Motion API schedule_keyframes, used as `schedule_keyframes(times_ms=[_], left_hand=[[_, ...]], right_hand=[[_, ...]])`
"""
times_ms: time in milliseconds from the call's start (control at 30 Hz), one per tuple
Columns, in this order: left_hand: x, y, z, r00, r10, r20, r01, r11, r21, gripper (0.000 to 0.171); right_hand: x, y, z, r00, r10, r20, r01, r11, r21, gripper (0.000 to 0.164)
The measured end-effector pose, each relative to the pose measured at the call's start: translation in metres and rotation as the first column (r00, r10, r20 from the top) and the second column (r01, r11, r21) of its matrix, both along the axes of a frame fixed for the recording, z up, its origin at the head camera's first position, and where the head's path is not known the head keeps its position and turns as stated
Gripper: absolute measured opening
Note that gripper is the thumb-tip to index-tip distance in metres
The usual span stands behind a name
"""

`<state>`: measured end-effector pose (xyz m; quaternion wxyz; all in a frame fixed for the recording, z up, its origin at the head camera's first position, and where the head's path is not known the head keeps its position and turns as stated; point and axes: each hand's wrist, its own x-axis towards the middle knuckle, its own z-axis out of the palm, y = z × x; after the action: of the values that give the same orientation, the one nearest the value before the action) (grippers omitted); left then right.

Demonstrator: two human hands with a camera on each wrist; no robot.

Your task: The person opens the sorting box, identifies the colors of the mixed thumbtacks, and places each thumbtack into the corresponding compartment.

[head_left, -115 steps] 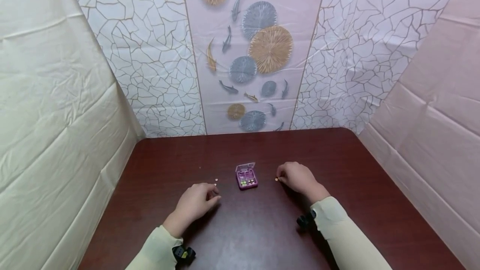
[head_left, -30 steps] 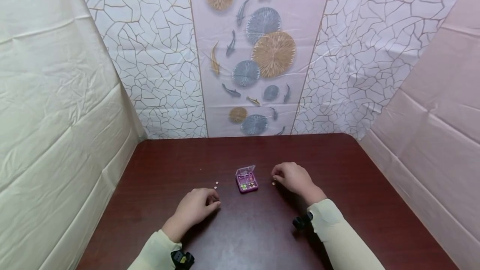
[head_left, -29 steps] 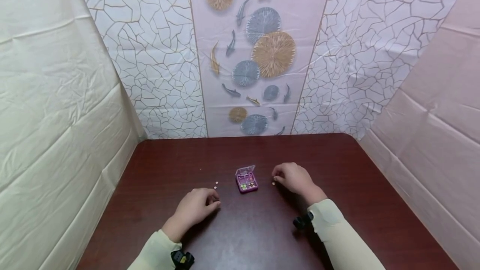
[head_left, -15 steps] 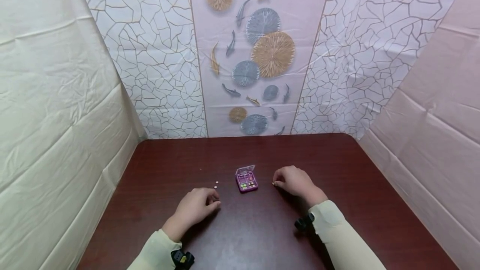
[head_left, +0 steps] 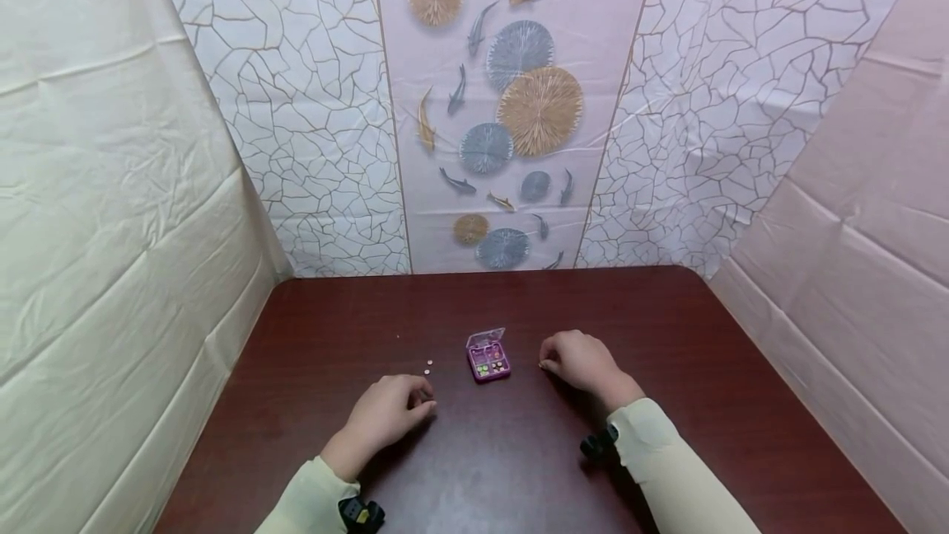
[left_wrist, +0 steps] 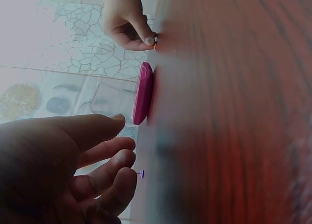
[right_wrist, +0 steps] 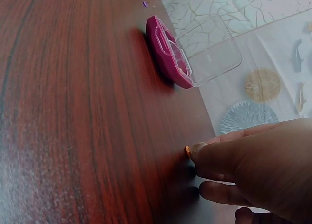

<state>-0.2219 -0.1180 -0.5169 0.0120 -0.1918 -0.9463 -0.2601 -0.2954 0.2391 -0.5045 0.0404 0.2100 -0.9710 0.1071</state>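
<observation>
My right hand [head_left: 588,365] pinches a small orange thumbtack [right_wrist: 188,151] between thumb and fingertips, right at the tabletop. To its left stands a purple box [head_left: 489,369] with its clear lid [head_left: 486,339] raised. Several tiny colored pieces, some of them green, lie in the box's compartments. On the far side of the box, my left hand [head_left: 385,414] rests low over the table with loosely bent fingers and nothing in them. Just beyond its fingertips sit two thumbtacks, one of them a purple thumbtack [left_wrist: 142,174] with its pin pointing up.
A dark red-brown table [head_left: 482,452] lies under both hands. Patterned cloth [head_left: 504,188] hangs behind its back edge, with pale cloth [head_left: 111,270] along the sides. A tiny speck [head_left: 397,336] shows on the table behind the left hand.
My right hand has come down and slightly nearer, its fingertips closing round the orange thumbtack that lay in front of them. The left hand has stayed in place.
</observation>
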Motion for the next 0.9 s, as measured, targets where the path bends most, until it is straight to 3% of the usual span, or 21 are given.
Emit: schedule_keyframes(times_ms=[367, 900], left_hand=[[0.003, 0.000, 0.000, 1.000, -0.002, -0.022, 0.002, 1.000, 0.011, 0.005], [0.004, 0.002, 0.001, 1.000, -0.013, -0.015, 0.013, 1.000, 0.005, 0.007]], right_hand=[[0.000, -0.008, 0.006, 1.000, -0.011, 0.003, 0.011, 0.999, -0.043, 0.011], [-0.011, -0.053, 0.007, 0.999, 0.010, -0.040, -0.015, 0.989, -0.150, 0.004]])
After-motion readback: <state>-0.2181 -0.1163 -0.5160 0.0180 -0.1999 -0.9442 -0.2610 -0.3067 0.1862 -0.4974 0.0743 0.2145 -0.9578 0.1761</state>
